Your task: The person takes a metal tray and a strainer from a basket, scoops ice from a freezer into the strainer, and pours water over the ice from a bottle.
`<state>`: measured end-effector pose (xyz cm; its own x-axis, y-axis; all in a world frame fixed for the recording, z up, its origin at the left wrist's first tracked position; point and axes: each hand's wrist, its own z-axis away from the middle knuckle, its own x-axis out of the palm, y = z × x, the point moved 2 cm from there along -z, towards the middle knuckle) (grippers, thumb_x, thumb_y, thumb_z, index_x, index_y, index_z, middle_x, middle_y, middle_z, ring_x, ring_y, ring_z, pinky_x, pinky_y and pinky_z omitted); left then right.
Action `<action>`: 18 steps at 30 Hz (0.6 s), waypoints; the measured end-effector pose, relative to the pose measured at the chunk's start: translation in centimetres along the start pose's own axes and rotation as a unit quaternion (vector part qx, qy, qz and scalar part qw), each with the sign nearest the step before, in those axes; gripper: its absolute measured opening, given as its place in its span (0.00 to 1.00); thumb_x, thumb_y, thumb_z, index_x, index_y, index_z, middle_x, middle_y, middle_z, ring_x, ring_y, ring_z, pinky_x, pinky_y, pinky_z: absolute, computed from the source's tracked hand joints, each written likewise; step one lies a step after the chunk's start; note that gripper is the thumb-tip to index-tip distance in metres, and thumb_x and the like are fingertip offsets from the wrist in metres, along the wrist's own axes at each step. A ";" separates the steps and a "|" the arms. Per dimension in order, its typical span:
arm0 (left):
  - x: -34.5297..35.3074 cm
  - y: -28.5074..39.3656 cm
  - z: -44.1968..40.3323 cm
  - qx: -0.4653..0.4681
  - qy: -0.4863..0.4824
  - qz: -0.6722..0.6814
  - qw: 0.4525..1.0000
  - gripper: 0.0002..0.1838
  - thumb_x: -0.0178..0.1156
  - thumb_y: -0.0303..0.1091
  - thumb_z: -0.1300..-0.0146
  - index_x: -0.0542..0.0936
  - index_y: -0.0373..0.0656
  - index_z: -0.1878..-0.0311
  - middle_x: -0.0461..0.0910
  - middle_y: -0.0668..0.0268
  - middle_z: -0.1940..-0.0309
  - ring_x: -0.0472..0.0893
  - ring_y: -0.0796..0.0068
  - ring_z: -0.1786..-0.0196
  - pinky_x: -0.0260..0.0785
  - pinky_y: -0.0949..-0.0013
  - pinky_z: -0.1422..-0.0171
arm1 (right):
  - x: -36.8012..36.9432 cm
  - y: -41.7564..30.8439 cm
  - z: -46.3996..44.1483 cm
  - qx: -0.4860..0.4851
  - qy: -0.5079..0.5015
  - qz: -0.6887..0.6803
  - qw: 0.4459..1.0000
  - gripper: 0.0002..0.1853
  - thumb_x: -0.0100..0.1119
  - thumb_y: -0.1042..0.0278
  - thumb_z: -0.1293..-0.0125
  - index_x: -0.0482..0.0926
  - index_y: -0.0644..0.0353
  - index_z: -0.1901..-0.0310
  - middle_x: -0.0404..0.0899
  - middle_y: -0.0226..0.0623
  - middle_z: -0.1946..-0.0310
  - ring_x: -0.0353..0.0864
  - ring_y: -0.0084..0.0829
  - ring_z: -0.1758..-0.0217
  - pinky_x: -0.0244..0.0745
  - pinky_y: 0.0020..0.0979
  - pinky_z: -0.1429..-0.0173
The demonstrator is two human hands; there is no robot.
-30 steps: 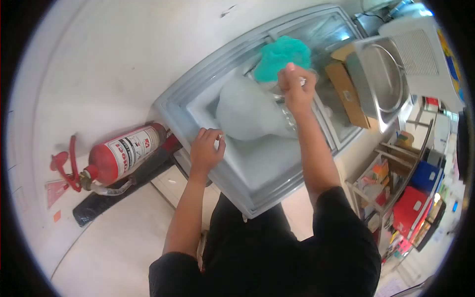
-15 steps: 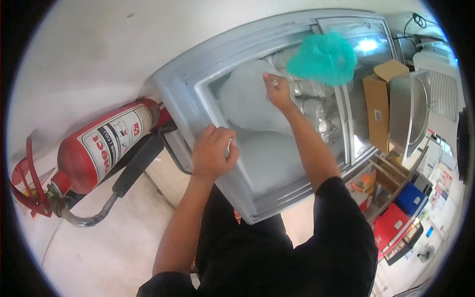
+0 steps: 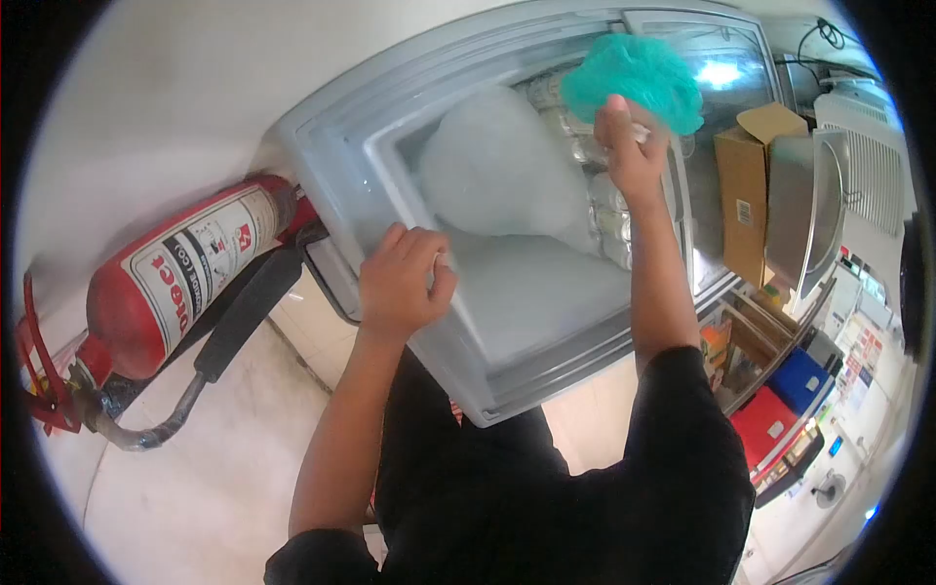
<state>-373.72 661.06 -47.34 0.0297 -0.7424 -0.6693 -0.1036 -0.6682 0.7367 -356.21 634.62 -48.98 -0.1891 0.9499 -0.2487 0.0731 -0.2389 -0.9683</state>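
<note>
In front of me is a chest freezer [image 3: 366, 175] with its near section uncovered and its inside white with frost [image 3: 497, 161]. My left hand [image 3: 405, 283] is at the freezer's left rim, fingers curled; a small whitish bit shows by the thumb, too little to name. My right hand [image 3: 632, 151] is raised over the far part of the opening, closed, with something small and white at its fingers. Just beyond it lies a crumpled green plastic bag [image 3: 624, 73], partly behind the fingers. Silvery packed containers [image 3: 609, 219] sit inside, below the right hand.
A red fire extinguisher [image 3: 146, 292] with a black hose horn [image 3: 249, 312] lies left of the freezer. At the right stand an open cardboard box [image 3: 743, 205] and a metal pan [image 3: 804, 214]. Red [image 3: 763, 427] and blue [image 3: 807, 387] items are lower right.
My right hand has moved right and away from me, from over the frost to beside the green bag. My left hand stays at the rim. The view has shifted slightly.
</note>
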 end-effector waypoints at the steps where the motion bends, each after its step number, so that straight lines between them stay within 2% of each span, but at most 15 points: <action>1: 0.1 -0.1 -0.1 0.002 0.002 0.002 1.000 0.09 0.58 0.23 0.52 0.79 0.44 0.65 0.79 0.65 0.73 0.75 0.64 0.72 0.69 0.63 0.66 | -0.9 -0.7 0.3 -0.014 -0.023 -0.047 0.999 0.22 0.56 0.59 0.21 0.77 0.63 0.75 0.72 0.25 0.78 0.68 0.17 0.74 0.63 0.24 0.69; 4: 0.4 -0.1 0.1 0.006 0.000 0.001 1.000 0.08 0.57 0.22 0.50 0.79 0.43 0.66 0.79 0.64 0.72 0.75 0.63 0.72 0.69 0.63 0.66 | 1.3 0.4 3.9 0.031 0.010 -0.113 0.993 0.21 0.55 0.59 0.21 0.77 0.62 0.73 0.71 0.24 0.78 0.67 0.17 0.74 0.63 0.25 0.69; 6: 0.3 0.2 -0.1 0.007 -0.006 -0.010 1.000 0.07 0.56 0.22 0.50 0.78 0.42 0.66 0.79 0.63 0.72 0.74 0.63 0.72 0.69 0.62 0.65 | 2.0 2.7 6.6 0.171 0.018 -0.054 0.984 0.19 0.55 0.60 0.21 0.77 0.62 0.71 0.70 0.24 0.79 0.66 0.18 0.75 0.62 0.26 0.70; 9: 0.5 0.1 0.0 0.019 -0.007 -0.006 1.000 0.07 0.56 0.21 0.49 0.78 0.42 0.66 0.79 0.63 0.71 0.74 0.62 0.72 0.68 0.62 0.65 | 2.7 3.0 8.5 0.058 -0.062 0.046 0.995 0.21 0.56 0.60 0.21 0.75 0.63 0.73 0.68 0.26 0.81 0.65 0.18 0.77 0.62 0.27 0.72; 12: 0.5 0.4 0.0 0.013 -0.006 -0.013 1.000 0.07 0.56 0.21 0.49 0.78 0.41 0.67 0.79 0.63 0.72 0.74 0.62 0.72 0.68 0.61 0.65 | 2.0 -0.1 6.9 0.114 -0.018 0.069 0.991 0.23 0.58 0.61 0.22 0.72 0.65 0.76 0.66 0.29 0.83 0.68 0.18 0.76 0.64 0.26 0.69; 15: 0.5 0.3 0.1 0.017 0.002 -0.020 1.000 0.06 0.58 0.25 0.51 0.76 0.46 0.68 0.77 0.68 0.74 0.75 0.64 0.72 0.68 0.63 0.67 | 0.9 -4.8 3.0 0.010 0.028 0.062 0.998 0.19 0.59 0.57 0.23 0.77 0.62 0.71 0.74 0.29 0.73 0.70 0.19 0.67 0.66 0.28 0.65; 18: 0.6 -0.2 0.3 0.011 0.011 -0.009 1.000 0.06 0.58 0.25 0.52 0.76 0.46 0.69 0.77 0.69 0.75 0.75 0.65 0.72 0.68 0.63 0.68 | 0.9 -2.7 0.4 -0.067 0.011 0.103 0.992 0.20 0.60 0.57 0.23 0.78 0.62 0.72 0.74 0.29 0.76 0.70 0.20 0.70 0.65 0.28 0.67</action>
<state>-373.94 660.77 -47.88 0.0543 -0.7319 -0.6793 -0.1257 -0.6799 0.7225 -356.96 636.03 -46.63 -0.1345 0.8886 -0.4385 0.2385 -0.4005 -0.8847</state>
